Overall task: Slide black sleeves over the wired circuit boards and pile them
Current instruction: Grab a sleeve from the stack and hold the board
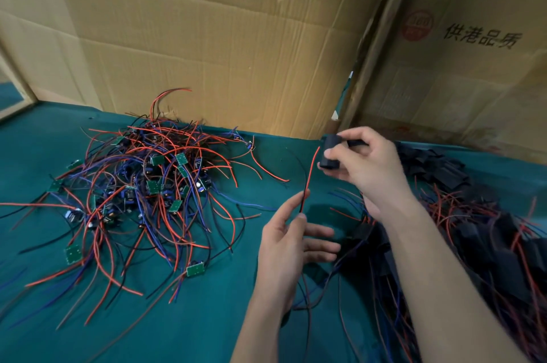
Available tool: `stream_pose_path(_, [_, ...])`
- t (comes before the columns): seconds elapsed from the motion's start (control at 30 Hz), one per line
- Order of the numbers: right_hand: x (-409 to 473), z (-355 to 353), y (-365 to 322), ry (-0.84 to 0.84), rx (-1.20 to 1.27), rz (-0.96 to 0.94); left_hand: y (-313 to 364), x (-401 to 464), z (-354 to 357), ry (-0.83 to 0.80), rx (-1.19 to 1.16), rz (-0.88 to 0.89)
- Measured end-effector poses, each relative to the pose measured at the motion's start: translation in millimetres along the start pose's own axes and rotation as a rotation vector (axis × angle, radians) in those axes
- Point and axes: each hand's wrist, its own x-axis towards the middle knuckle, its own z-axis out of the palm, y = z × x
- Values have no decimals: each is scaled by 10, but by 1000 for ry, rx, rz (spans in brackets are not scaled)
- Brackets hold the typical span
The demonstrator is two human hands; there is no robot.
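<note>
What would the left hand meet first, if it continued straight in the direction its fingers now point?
The left hand pinches a red and black wire pair; its free fingers point right. Going straight on, it would probably first meet the pile of sleeved boards near the right forearm, though depth is unclear.

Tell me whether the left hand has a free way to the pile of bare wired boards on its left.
Probably yes, but not at once. The left hand pinches a red wire that runs up to the black sleeve held in the right hand. Only green cloth lies between it and the pile of bare wired boards.
</note>
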Motion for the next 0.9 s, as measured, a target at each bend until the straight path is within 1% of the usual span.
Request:
stream_pose_path(0.07, [-93,13,77,147,184,-17,-14,-2,2,-10,28,11])
stream_pose_path(0.17, [-144,45,162,365,256,-58,-36,0,6,-32,80,24])
stream_pose_path(0.2, [-155,56,178,410,297,-60,-39,2,8,-39,93,26])
stream_pose_path(0.27, [-167,51,199,449,348,-66,-49,4,9,-54,115,25])
stream_pose_path(0.43, [-143,-69,186,455,386,-52,-60,2,15,-65,163,26])
stream_pose_path(0.67, [-216,-9,118,299,460,-28,-58,-23,40,-73,201,25])
stream_pose_path(0.77, [-221,-1,98,261,467,-16,-60,-23,51,-72,205,20])
stream_pose_path(0.9, [-238,-9,64,224,413,-61,-72,-23,56,-59,234,19])
